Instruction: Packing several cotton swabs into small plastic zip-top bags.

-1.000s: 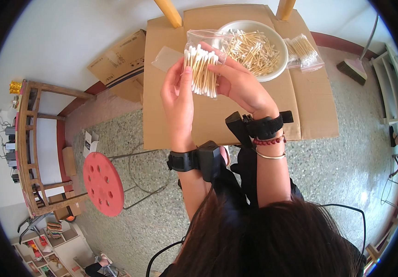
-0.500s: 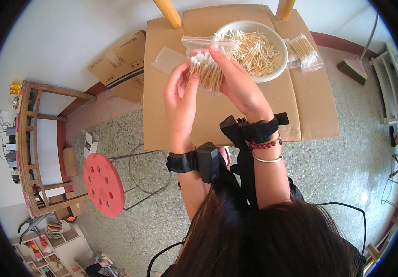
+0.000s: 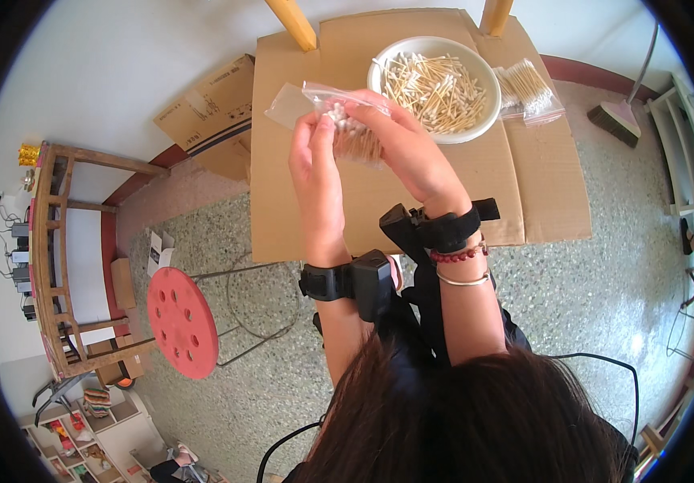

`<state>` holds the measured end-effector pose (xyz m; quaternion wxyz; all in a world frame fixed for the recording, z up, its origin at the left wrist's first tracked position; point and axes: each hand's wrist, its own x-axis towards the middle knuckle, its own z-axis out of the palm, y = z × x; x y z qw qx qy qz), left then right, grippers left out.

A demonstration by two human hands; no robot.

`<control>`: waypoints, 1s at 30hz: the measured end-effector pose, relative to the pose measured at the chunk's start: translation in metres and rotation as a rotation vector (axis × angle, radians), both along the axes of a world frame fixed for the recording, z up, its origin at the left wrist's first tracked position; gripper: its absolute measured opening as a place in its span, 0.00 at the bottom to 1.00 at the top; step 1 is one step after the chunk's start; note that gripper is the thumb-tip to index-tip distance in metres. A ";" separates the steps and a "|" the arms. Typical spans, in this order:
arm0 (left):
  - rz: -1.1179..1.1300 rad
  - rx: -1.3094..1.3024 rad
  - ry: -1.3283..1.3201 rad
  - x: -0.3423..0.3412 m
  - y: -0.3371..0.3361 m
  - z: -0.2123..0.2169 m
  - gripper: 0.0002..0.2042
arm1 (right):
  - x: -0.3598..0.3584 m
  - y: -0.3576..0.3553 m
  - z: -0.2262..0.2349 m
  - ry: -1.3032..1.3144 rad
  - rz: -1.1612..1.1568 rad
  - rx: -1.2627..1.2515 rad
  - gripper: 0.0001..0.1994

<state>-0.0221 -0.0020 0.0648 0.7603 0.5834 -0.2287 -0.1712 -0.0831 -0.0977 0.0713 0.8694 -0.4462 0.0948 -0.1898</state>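
Between my two hands is a clear zip bag [image 3: 356, 146] packed with cotton swabs, held over the cardboard-covered surface [image 3: 411, 201]. My left hand [image 3: 315, 161] grips its left side, the thumb pressed near the white tips. Across the upper right side, my right hand [image 3: 411, 149] closes on the bag and covers part of it. Just beyond that hand stands a white bowl [image 3: 495, 92] heaped with loose cotton swabs [image 3: 439, 90]. Right of the bowl lie filled clear bags of swabs [image 3: 530, 90]. A flat, clear bag [image 3: 284, 105] rests behind my left hand.
A red round stool [image 3: 182, 322] with holes stands at the left on the speckled floor. Folded cardboard boxes [image 3: 210, 105] lean by the wall. At the far right are a broom [image 3: 616, 121] and a white rack [image 3: 677, 145]. Yellow legs [image 3: 292, 22] rise behind the cardboard.
The bag of swabs has come down slightly and tilted, its top tipping to the left. My right fingers have folded farther over it, and the left thumb has shifted up toward the tips.
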 end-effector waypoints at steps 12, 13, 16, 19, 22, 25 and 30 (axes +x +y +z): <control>0.252 -0.149 0.043 0.002 -0.008 -0.009 0.10 | 0.015 0.024 -0.003 0.021 -0.030 -0.049 0.15; 0.247 -0.148 0.048 0.001 -0.010 -0.011 0.10 | 0.016 0.021 -0.010 0.012 -0.047 -0.090 0.15; 0.247 -0.151 0.032 0.002 -0.009 -0.013 0.10 | 0.016 0.021 -0.010 -0.017 -0.043 -0.128 0.15; 0.240 -0.146 0.052 0.001 -0.006 -0.009 0.10 | 0.016 0.023 -0.009 -0.042 -0.034 -0.126 0.16; 0.250 -0.196 0.106 -0.001 -0.007 -0.007 0.10 | 0.018 0.029 -0.008 -0.036 -0.073 -0.139 0.16; 0.254 -0.207 0.047 -0.002 -0.013 -0.010 0.10 | 0.020 0.028 -0.011 -0.025 -0.138 -0.193 0.16; 0.276 -0.189 0.007 0.002 -0.008 -0.006 0.07 | 0.028 0.033 -0.012 -0.015 -0.137 -0.147 0.19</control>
